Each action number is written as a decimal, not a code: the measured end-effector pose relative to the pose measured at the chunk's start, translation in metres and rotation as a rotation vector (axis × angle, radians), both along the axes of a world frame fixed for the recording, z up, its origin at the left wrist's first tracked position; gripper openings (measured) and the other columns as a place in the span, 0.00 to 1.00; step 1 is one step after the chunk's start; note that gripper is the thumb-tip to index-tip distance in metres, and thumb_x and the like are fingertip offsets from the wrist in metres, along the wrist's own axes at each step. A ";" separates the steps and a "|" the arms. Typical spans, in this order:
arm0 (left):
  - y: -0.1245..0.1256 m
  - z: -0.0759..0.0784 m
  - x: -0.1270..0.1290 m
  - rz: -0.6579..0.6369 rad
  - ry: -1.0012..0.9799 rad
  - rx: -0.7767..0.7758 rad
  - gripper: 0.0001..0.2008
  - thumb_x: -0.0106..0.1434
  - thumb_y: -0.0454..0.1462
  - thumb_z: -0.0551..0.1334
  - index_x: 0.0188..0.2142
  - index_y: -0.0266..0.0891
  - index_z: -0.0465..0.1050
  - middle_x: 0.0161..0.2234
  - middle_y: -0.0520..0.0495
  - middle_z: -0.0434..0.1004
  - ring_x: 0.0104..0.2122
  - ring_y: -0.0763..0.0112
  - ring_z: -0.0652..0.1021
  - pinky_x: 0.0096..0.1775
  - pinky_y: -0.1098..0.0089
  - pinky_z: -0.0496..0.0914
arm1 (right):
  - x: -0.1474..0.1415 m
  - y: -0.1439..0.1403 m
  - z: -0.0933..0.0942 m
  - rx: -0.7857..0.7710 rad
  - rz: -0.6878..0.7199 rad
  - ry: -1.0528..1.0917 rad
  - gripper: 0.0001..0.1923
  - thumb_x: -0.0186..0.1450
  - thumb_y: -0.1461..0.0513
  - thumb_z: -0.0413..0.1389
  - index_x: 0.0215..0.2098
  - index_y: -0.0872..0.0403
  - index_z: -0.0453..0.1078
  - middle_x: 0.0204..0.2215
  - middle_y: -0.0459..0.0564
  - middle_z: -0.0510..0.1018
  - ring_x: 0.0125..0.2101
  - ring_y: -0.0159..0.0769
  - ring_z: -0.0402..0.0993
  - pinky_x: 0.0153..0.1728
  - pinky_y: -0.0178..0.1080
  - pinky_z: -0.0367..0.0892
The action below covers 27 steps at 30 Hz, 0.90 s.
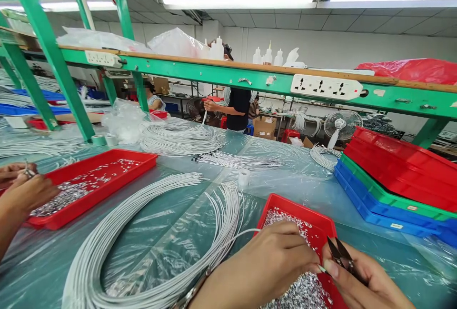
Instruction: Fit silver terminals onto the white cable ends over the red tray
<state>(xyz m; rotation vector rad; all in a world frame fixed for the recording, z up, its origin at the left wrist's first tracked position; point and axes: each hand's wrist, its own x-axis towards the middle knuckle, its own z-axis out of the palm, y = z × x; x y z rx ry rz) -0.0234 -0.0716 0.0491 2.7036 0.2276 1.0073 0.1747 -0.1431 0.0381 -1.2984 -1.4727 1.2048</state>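
My left hand (pixel 262 259) is closed above the red tray, pinching a single white cable (pixel 246 233) near its end. This cable runs out from the coiled bundle of white cables (pixel 117 233) on the table to my left. In my right hand (pixel 367 275) lies a pair of snips (pixel 341 254), its dark pointed blades apart and pointing up. My right thumb and a finger meet at the small greenish cable tip beside my left fingertips. Beneath both hands, the red tray (pixel 330 225) holds many silvery scraps (pixel 303 292), partly hidden by my hands.
At left, another person's hands (pixel 26 187) work over a second red tray (pixel 103 194) with silvery scraps. More cable coils (pixel 182 138) lie further back. Stacked red, green and blue trays (pixel 396 190) stand right. A green shelf beam (pixel 214 74) with sockets crosses above.
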 end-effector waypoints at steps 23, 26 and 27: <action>0.011 -0.015 0.005 -0.106 -0.100 0.070 0.10 0.74 0.30 0.48 0.42 0.35 0.68 0.30 0.49 0.71 0.32 0.69 0.67 0.33 0.69 0.63 | -0.012 -0.005 0.008 0.219 0.030 0.173 0.12 0.70 0.59 0.59 0.33 0.55 0.64 0.21 0.38 0.55 0.21 0.29 0.46 0.21 0.33 0.46; 0.010 -0.017 0.004 -0.106 -0.134 0.064 0.10 0.73 0.29 0.49 0.42 0.34 0.68 0.30 0.49 0.71 0.32 0.69 0.66 0.33 0.69 0.62 | -0.012 -0.006 0.006 0.189 0.056 0.265 0.13 0.72 0.56 0.59 0.34 0.55 0.64 0.19 0.37 0.53 0.18 0.27 0.43 0.18 0.32 0.43; 0.010 -0.017 0.004 -0.106 -0.144 0.060 0.10 0.73 0.28 0.50 0.42 0.34 0.68 0.30 0.49 0.71 0.32 0.69 0.66 0.33 0.69 0.62 | -0.012 -0.006 0.006 0.184 0.062 0.288 0.14 0.72 0.55 0.58 0.34 0.55 0.64 0.19 0.36 0.53 0.18 0.27 0.43 0.17 0.32 0.43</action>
